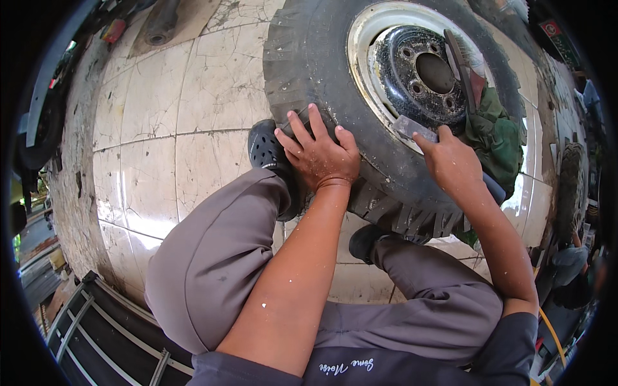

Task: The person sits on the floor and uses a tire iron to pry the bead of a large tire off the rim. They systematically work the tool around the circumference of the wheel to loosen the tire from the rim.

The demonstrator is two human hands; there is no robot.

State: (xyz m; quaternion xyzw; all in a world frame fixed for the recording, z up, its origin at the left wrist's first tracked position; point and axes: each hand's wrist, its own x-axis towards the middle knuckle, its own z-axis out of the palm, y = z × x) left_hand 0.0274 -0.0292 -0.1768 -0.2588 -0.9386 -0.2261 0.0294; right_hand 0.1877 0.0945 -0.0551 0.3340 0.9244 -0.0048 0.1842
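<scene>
A large wheel lies flat on the floor, its black tyre [325, 71] around a worn white rim [360, 48] and a black centre disc [393, 64] with several bolt holes. My left hand [322, 151] rests on the tyre's near-left edge, fingers spread, holding nothing. My right hand [454, 164] is wrapped round a scraper; its flat grey blade [412, 127] meets the near edge of the rim. A dark blue end, perhaps its handle, shows behind my wrist. Bunched green cloth [494, 138] drapes over the tyre's right side, and a long-handled brush [462, 67] lies across the rim there.
Cracked pale tiles [215, 83] cover the floor. A dark metal pipe [159, 26] lies on cardboard at the upper left. A weathered wooden beam [77, 167] runs along the left, above a black rack with metal bars [84, 328]. Assorted clutter lines the right.
</scene>
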